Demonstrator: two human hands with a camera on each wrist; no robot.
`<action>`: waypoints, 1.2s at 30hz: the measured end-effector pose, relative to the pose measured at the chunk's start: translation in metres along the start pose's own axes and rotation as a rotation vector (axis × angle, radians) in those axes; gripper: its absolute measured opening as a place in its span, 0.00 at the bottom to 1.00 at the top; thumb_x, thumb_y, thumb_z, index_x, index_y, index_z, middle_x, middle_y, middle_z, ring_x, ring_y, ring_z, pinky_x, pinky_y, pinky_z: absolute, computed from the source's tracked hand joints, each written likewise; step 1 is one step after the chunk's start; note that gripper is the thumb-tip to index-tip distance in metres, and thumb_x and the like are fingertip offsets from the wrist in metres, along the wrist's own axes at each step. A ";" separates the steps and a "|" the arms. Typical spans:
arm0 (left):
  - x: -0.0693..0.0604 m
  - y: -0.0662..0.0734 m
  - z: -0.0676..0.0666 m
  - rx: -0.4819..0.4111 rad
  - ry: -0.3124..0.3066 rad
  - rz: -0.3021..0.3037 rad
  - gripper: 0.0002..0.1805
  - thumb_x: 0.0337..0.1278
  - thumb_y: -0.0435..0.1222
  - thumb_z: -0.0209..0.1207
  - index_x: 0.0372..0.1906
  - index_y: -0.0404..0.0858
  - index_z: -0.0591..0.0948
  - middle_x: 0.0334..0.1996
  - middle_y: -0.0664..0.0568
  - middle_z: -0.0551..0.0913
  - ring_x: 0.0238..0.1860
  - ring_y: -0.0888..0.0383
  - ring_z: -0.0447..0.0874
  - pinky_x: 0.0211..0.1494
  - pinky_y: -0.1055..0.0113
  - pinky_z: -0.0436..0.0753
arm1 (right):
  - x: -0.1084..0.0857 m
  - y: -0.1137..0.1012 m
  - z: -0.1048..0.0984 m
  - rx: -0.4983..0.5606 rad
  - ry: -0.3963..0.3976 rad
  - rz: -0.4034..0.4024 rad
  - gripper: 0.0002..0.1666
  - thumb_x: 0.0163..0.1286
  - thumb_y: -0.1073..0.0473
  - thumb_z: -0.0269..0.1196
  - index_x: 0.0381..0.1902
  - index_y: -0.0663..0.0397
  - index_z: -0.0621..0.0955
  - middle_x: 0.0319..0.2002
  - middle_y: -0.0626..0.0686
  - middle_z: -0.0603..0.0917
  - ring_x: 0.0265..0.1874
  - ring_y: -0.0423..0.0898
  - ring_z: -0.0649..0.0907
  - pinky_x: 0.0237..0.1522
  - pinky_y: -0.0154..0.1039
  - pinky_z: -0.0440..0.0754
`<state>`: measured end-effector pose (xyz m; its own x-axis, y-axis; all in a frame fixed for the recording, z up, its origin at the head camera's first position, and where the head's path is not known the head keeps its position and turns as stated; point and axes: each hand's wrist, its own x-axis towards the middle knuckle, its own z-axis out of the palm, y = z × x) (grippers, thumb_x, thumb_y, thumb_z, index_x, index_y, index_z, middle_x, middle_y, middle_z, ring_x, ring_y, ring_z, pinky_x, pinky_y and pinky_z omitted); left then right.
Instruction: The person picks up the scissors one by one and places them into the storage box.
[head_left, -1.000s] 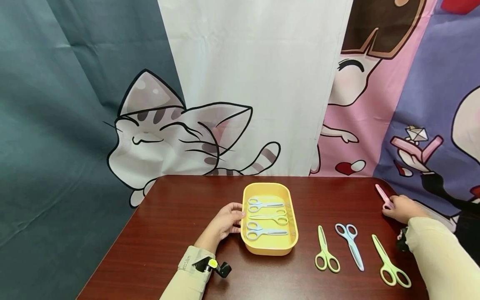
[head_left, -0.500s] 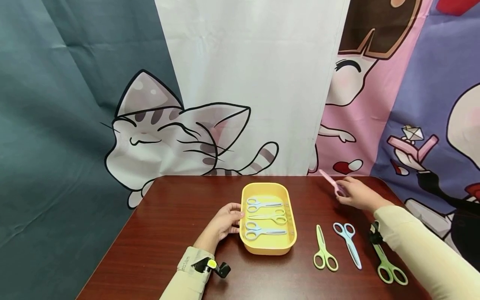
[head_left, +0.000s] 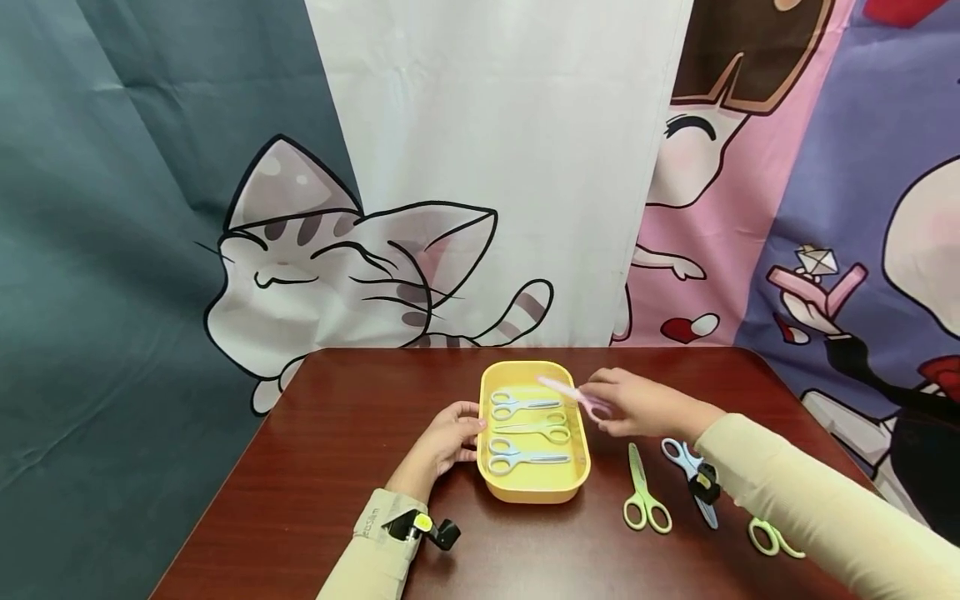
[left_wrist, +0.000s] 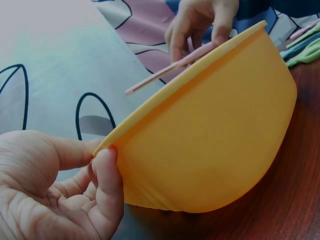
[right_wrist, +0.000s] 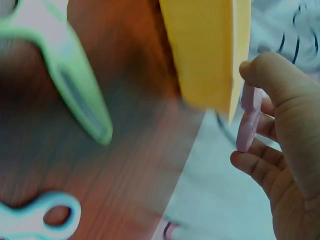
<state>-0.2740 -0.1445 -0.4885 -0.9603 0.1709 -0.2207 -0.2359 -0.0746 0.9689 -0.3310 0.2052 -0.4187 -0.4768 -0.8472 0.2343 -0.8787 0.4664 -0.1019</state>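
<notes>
My left hand point(head_left: 447, 439) pinches the left rim of a yellow tray point(head_left: 534, 492) between thumb and fingers; in the left wrist view the tray's outer wall point(left_wrist: 210, 135) faces me. Inside lie blue scissors point(head_left: 525, 406), green scissors point(head_left: 534, 428) and more blue scissors point(head_left: 528, 457), in a column. My right hand point(head_left: 637, 402) holds pink scissors point(head_left: 562, 388) by the handles, with the blades over the tray's far right part. In the right wrist view, thumb and fingers grip the pink handle point(right_wrist: 248, 125) beside the tray's rim.
Right of the tray on the brown table point(head_left: 322, 500) lie green scissors point(head_left: 640, 492), blue scissors point(head_left: 678, 456) and another green pair point(head_left: 767, 536), the last two partly hidden by the right arm. A cartoon-printed curtain point(head_left: 487, 125) hangs behind the table's far edge.
My right hand has carried the pink scissors leftward from the table's far right corner to above the tray. The left hand stays at the tray's rim.
</notes>
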 end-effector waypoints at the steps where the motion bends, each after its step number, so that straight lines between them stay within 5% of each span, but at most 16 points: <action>1: 0.000 0.000 0.000 0.005 0.002 0.001 0.21 0.71 0.31 0.56 0.63 0.31 0.68 0.47 0.38 0.82 0.28 0.60 0.80 0.23 0.70 0.83 | 0.003 -0.007 0.000 0.000 -0.013 -0.028 0.30 0.59 0.55 0.73 0.59 0.57 0.81 0.50 0.50 0.80 0.47 0.44 0.77 0.49 0.43 0.81; 10: -0.001 -0.002 0.000 -0.004 0.005 -0.010 0.22 0.71 0.30 0.56 0.64 0.30 0.67 0.45 0.41 0.82 0.26 0.61 0.78 0.22 0.72 0.81 | 0.020 -0.048 0.006 0.006 -0.146 -0.182 0.29 0.62 0.57 0.71 0.61 0.56 0.80 0.54 0.51 0.78 0.52 0.44 0.77 0.55 0.39 0.81; 15: 0.002 -0.003 0.000 -0.006 0.009 -0.011 0.21 0.71 0.30 0.56 0.64 0.31 0.67 0.44 0.42 0.82 0.26 0.61 0.78 0.23 0.72 0.81 | 0.027 -0.058 0.007 0.032 -0.242 -0.153 0.28 0.61 0.56 0.71 0.60 0.52 0.81 0.55 0.48 0.78 0.53 0.43 0.77 0.59 0.41 0.79; 24: 0.002 -0.002 -0.001 -0.009 0.003 0.002 0.22 0.70 0.30 0.57 0.64 0.30 0.67 0.44 0.42 0.82 0.26 0.62 0.77 0.22 0.72 0.80 | 0.042 -0.070 0.013 0.109 -0.348 -0.176 0.23 0.61 0.55 0.69 0.55 0.51 0.84 0.48 0.45 0.80 0.46 0.36 0.76 0.51 0.31 0.77; 36: 0.003 -0.002 -0.002 -0.009 0.000 0.001 0.21 0.70 0.30 0.57 0.64 0.30 0.67 0.44 0.42 0.82 0.26 0.61 0.78 0.22 0.72 0.80 | 0.060 -0.083 0.016 0.170 -0.555 -0.044 0.16 0.65 0.62 0.68 0.50 0.45 0.83 0.43 0.42 0.79 0.45 0.40 0.78 0.52 0.32 0.77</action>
<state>-0.2764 -0.1454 -0.4912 -0.9606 0.1709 -0.2193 -0.2358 -0.0834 0.9682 -0.2872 0.1120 -0.4115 -0.3400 -0.8929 -0.2952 -0.8676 0.4190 -0.2680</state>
